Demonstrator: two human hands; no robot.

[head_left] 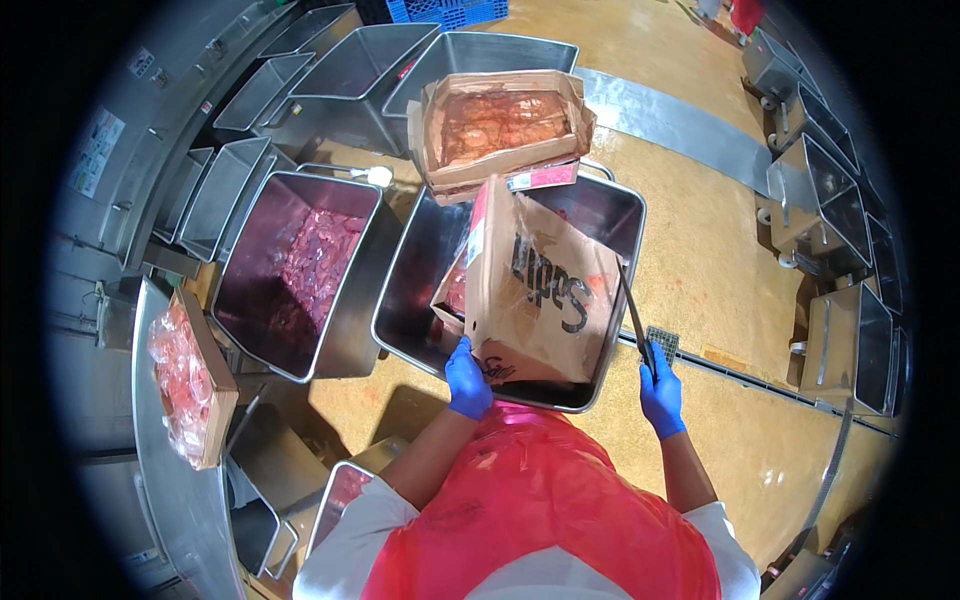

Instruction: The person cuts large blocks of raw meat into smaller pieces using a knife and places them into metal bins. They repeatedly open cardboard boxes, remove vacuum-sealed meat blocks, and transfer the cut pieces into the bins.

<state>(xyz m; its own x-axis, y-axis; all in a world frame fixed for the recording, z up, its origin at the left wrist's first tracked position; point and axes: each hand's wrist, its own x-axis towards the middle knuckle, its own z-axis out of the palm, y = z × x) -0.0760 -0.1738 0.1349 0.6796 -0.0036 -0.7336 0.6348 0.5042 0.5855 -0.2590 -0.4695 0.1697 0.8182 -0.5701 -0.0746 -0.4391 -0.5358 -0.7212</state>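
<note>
A red apron (540,480) is worn by the person. The lower left edge of a brown carton (550,290) is touched by the blue-gloved left hand (467,382); whether its fingers are clamped or merely laid there cannot be told. A long dark tool (637,315) is held in the blue-gloved right hand (660,392), with fingers closed around the handle and the tip directed forward, beside the carton's right edge. The carton is tilted over a steel tub (415,300). Dark red pieces (325,255) are contained in a second tub (250,235) to the left. An open carton of orange-red meat (500,175) is positioned at the first tub's far end. Beyond, a blue crate (450,10) is seen.
</note>
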